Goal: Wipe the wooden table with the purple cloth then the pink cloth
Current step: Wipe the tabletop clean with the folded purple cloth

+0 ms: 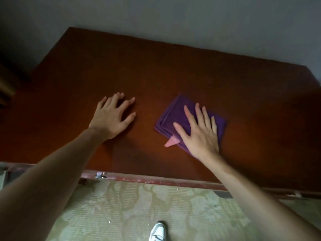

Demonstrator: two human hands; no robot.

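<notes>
A folded purple cloth (175, 115) lies on the reddish-brown wooden table (156, 70), right of the middle. My right hand (199, 131) presses flat on it with fingers spread. A small pink corner, the pink cloth (171, 142), pokes out from under the purple cloth beside my right thumb; the rest of it is hidden. My left hand (112, 115) rests palm down on the bare wood to the left of the cloth, fingers apart, holding nothing.
A grey wall (173, 18) runs along the table's far edge. The table's near edge has a worn red rim (156, 180). Below it lie patterned greenish flooring (130, 209) and my white shoe (157, 230). A dark object (7, 84) sits at the far left.
</notes>
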